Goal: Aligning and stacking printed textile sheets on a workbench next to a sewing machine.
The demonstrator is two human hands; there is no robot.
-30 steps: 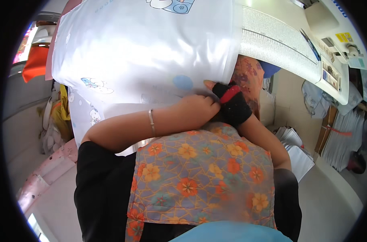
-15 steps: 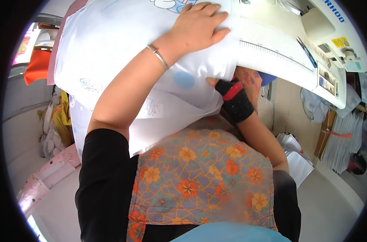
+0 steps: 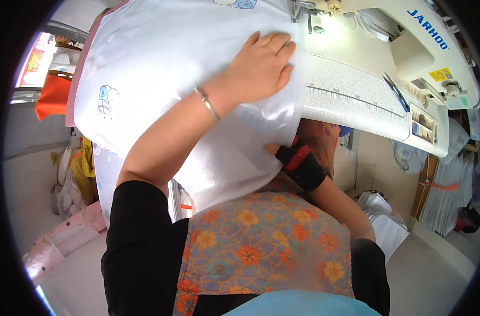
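Note:
A large white cloth point(image 3: 145, 68) with pale blue cartoon prints spreads over the machine bed and hangs toward my lap. My left hand point(image 3: 266, 64) lies flat on it near its right edge, fingers slightly spread and pointing away. The sewing machine's presser foot point(image 3: 297, 13) stands just beyond my fingertips, at the cloth's edge. Lower down, my right hand point(image 3: 300, 164), in a black and red fingerless glove, grips the cloth's hanging right edge. Its thumb rests on top; the other fingers are hidden underneath.
The white sewing machine point(image 3: 424, 31) fills the upper right. Dark snips point(image 3: 396, 94) lie on its bed by a printed ruler point(image 3: 350, 97) and a small parts tray point(image 3: 423, 126). Stacked white packets point(image 3: 445, 195) stand at right. Orange cloth point(image 3: 54, 97) hangs at left.
The view has shifted, so the machine sits lower in the picture. The cloth has slid away from me beneath my left hand; a large blue dot near the right edge no longer shows.

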